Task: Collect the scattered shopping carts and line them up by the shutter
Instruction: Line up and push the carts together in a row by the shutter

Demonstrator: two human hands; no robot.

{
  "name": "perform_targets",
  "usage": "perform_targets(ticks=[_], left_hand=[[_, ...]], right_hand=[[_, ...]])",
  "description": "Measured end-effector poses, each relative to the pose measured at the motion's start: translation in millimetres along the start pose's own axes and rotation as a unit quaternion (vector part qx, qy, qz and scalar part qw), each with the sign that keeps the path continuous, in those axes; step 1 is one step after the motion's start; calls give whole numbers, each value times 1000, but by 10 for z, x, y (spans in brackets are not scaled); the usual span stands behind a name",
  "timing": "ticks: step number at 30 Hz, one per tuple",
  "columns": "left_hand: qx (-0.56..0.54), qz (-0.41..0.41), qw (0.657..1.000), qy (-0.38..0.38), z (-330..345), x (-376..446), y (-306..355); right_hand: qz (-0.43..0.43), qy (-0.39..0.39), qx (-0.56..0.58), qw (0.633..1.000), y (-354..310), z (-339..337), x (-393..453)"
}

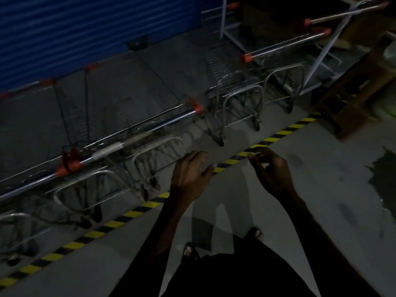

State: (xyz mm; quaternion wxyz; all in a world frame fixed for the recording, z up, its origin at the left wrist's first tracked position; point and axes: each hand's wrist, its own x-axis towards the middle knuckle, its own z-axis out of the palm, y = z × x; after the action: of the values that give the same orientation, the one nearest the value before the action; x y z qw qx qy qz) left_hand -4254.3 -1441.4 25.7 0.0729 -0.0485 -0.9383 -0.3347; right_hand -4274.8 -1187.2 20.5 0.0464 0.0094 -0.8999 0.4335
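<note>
1. Along the blue shutter (70, 33) at the upper left, shopping carts (120, 136) are seen in a row on the grey floor (300, 189), on the far side of a yellow-and-black striped line (137, 211).
2. The carts nearest to the camera are pushed one into another; their metal handle bars with orange end caps (198, 107) run diagonally across the view.
3. More carts (257, 82) are placed further to the right, near a white metal frame (231, 35) and the end of the shutter.
4. The left hand (190, 176) is held in the air above the striped line, close to the nearest carts. Its fingers are loosely curled and nothing is held in it.
5. The right hand (272, 170) is raised beside it, a little apart, also over the line. Its fingers are bent in a relaxed way, and no object is gripped.
6. No cart is touched by either hand.
7. Both forearms are stretched forward from the bottom of the view, and two feet in sandals (189, 251) are seen on the floor below them.
8. A dark wet patch (383, 174) is visible on the floor at the right edge.
9. Brown wooden objects (355, 86) are standing at the upper right; in the dim light it cannot be told what they are.
</note>
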Motion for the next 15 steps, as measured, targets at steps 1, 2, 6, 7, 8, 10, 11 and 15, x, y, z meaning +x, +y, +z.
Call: perform_targets(ticks=[1, 2, 6, 7, 8, 10, 11, 15], left_hand=[[-3, 13, 1000, 3, 101, 104, 127], [-11, 22, 1000, 5, 208, 209, 272], [-30, 47, 998, -7, 706, 618, 883], [-29, 57, 998, -14, 844, 724, 1022], [-27, 66, 997, -23, 982, 826, 1154], [-26, 78, 996, -32, 1244, 1030, 1422], [-29, 81, 996, -31, 1362, 1126, 1544], [-39, 75, 996, -36, 1767, 1456, 1961]], right_hand=[[8, 3, 7, 1000, 85, -114, 52], [20, 6, 15, 1000, 182, -233, 109], [67, 30, 55, 996, 585, -778, 375], [74, 36, 55, 995, 692, -918, 442], [78, 41, 53, 995, 790, -1057, 506], [84, 49, 46, 994, 1005, -1322, 637], [86, 52, 43, 994, 1109, -1444, 694], [87, 48, 21, 995, 1456, -1867, 922]])
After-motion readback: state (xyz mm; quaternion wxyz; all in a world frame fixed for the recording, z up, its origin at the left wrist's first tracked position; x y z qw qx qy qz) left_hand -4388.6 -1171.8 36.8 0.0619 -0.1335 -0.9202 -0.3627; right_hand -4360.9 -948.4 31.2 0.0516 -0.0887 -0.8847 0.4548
